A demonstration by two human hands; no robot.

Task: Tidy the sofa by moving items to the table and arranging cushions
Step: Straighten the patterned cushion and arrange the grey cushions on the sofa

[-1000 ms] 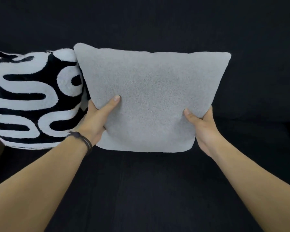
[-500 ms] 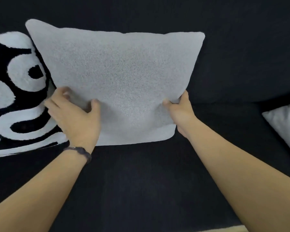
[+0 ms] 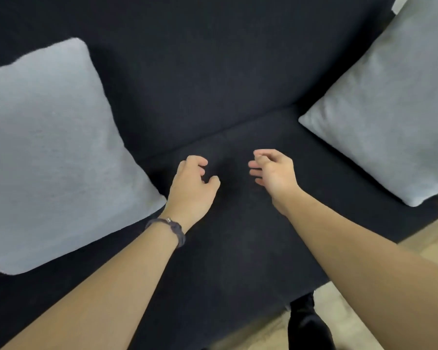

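A grey cushion (image 3: 51, 157) leans against the backrest of the dark sofa (image 3: 213, 79) at the left. A second grey cushion (image 3: 390, 117) stands tilted at the sofa's right end. Between them, over the bare seat, my left hand (image 3: 192, 188) hovers with loosely curled fingers and holds nothing; its wrist wears a dark band. Beside it, my right hand (image 3: 273, 173) is likewise free, fingers apart and bent. Neither hand touches a cushion. The black-and-white cushion is out of view.
The sofa's front edge runs diagonally at the lower right, with light wood floor (image 3: 364, 322) beyond it. A dark sofa leg or shoe (image 3: 306, 322) shows by that edge. A pale strip peeks from under the left cushion at the frame's left border.
Both hands let go of the grey cushion and drew back over the seat. The view swung right, so the patterned cushion left the frame and the right cushion came in.
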